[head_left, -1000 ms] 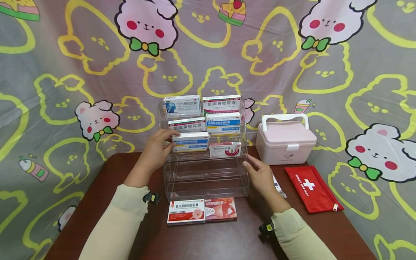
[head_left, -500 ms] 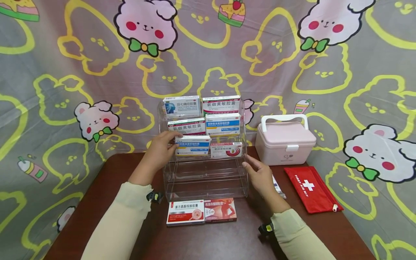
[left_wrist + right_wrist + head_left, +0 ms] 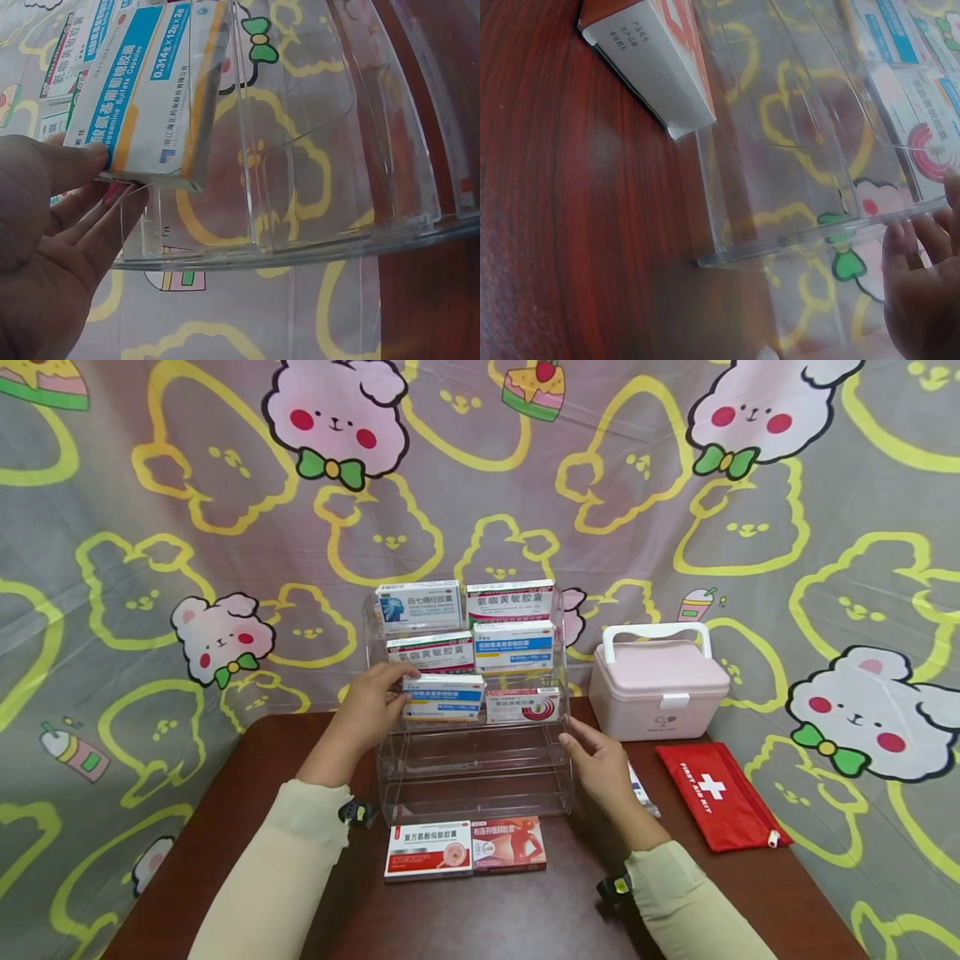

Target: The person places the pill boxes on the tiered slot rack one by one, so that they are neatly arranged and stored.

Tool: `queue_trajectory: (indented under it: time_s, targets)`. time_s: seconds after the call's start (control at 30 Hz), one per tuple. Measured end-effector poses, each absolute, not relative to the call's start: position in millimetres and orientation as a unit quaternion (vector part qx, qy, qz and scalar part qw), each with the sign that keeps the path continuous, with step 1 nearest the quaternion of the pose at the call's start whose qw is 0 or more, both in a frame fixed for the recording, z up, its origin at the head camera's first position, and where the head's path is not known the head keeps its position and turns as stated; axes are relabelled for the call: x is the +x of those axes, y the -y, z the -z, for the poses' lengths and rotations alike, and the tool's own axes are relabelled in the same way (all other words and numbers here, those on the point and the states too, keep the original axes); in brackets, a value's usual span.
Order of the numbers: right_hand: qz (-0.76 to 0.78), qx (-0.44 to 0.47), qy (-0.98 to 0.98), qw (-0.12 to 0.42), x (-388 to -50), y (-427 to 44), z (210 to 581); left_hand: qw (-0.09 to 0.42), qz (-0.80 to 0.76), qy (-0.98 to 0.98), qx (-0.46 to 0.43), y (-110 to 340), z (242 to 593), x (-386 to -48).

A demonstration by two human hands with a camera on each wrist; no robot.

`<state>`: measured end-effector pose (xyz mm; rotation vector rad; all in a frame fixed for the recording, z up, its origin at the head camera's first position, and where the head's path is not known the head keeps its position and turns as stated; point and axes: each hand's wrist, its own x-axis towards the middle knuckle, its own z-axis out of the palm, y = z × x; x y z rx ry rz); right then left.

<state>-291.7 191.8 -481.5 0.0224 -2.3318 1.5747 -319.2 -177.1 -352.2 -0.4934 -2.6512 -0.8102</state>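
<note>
My left hand [image 3: 372, 708] pinches the left end of a blue-and-white medicine box [image 3: 444, 698], which sits in the third tier of a clear stepped display rack [image 3: 472, 760]. In the left wrist view the thumb presses the printed front of the medicine box [image 3: 150, 82], and the fingers are behind it. My right hand [image 3: 602, 772] holds the rack's right side edge with thumb and fingers. A white-and-red medicine box [image 3: 522, 706] fills the right half of that same tier. The two tiers above carry several more boxes, including a blue-and-white one [image 3: 514, 647].
Flat before the rack lie a white-and-red box [image 3: 428, 850] and a red box [image 3: 509, 844], side by side. To the right are a pink lidded case [image 3: 660, 685], a red first aid pouch [image 3: 720, 797] and a white packet [image 3: 641, 789] partly behind my right hand.
Between one second and half a second ago, my left hand shifted the blue-and-white box slightly right and down, beside the white-and-red one. My right hand stays at the rack's edge.
</note>
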Motion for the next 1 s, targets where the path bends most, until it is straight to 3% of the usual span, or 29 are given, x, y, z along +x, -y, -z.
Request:
queue_trajectory:
  time_s: [0.37,1.0]
  targets:
    - [-0.554,0.003,0.818,0.156,-292,-193,482,0.143,0.242,0.945,-0.169,180,349,-316]
    - [-0.56,0.004,0.814,0.153,-293,-193,484,0.17,0.2,0.953,-0.152,176,346,-309]
